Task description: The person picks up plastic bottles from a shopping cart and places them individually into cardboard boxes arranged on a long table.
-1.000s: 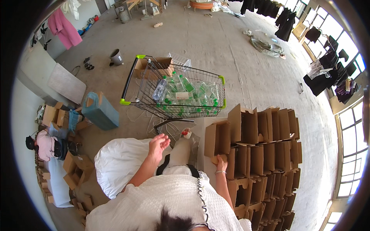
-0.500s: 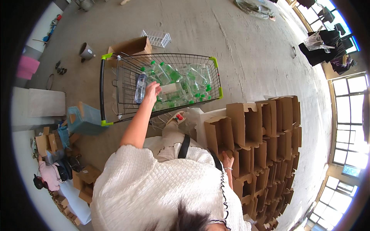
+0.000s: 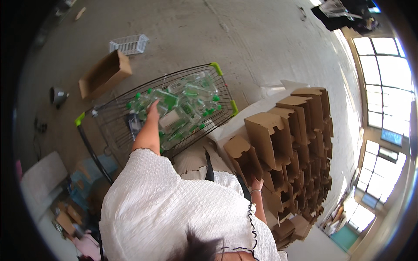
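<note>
Bottles (image 3: 183,108) fill the cart (image 3: 130,130); your left hand (image 3: 152,108) closes around one there, right hand (image 3: 257,186) steadies a cardboard carrier (image 3: 244,158) beside it, grip unclear.

Daylight floods in from the windows (image 3: 383,100) along the right edge of the frame, where the panes blow out to near white. The concrete floor (image 3: 261,39) in the upper middle is bright and evenly lit, and the white top (image 3: 174,204) in the lower middle glares slightly. The left side falls darker, fading into the black fisheye rim. Shadows are soft and short beneath the cart (image 3: 174,113). Straight lines bow strongly toward the edges. The hair at the bottom edge is blurred; the centre stays reasonably sharp.
</note>
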`<state>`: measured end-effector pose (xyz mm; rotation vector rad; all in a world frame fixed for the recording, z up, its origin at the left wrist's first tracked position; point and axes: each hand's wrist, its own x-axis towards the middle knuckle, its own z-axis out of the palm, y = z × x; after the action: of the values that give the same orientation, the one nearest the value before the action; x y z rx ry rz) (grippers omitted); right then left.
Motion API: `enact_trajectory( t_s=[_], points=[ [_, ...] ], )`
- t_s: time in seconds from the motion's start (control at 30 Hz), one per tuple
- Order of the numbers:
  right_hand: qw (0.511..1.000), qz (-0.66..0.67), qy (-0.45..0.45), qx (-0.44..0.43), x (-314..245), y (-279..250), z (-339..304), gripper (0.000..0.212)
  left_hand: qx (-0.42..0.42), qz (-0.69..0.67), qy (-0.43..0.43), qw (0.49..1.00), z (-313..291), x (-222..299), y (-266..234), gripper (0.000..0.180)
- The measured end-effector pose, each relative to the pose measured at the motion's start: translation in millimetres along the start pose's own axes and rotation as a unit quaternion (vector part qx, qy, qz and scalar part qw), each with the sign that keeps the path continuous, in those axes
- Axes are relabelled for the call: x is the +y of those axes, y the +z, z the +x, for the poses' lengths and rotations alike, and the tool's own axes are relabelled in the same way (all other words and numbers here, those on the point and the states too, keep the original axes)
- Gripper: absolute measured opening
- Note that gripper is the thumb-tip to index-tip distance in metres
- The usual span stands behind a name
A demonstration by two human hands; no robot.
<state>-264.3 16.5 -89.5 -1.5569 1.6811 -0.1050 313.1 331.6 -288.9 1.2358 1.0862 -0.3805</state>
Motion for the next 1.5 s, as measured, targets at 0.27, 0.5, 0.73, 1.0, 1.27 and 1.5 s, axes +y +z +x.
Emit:
enact_trajectory(
  t_s=[0.27,0.5,0.73,1.0,1.27,1.5],
  points=[
    [0.971,-0.216,-0.093,0.053,4.8,5.7,-3.4,0.025,-0.103,-0.037,-0.065,0.992,26.7,-18.5,-27.8,0.039],
    [0.994,-0.064,-0.087,0.008,97.4,27.5,41.2,0.017,-0.374,-0.036,-0.089,0.922,-155.1,-7.8,-35.2,0.031],
    [0.995,-0.091,0.051,0.000,12.2,33.0,24.5,0.040,-0.596,0.089,-0.030,0.798,-350.1,-26.2,-22.4,0.066],
    [0.991,0.131,0.011,0.032,-28.3,11.7,-20.9,0.037,-0.697,0.484,0.176,0.499,-530.0,-36.7,34.8,0.065],
    [0.948,0.288,-0.062,0.117,-0.8,25.7,-30.4,0.034,-0.741,0.456,0.486,0.080,-610.3,-98.4,50.0,0.060],
    [0.969,0.209,-0.014,0.129,-16.0,11.6,-55.8,0.030,-0.724,0.538,0.423,0.085,-585.6,-140.0,55.6,0.058]
  ],
)
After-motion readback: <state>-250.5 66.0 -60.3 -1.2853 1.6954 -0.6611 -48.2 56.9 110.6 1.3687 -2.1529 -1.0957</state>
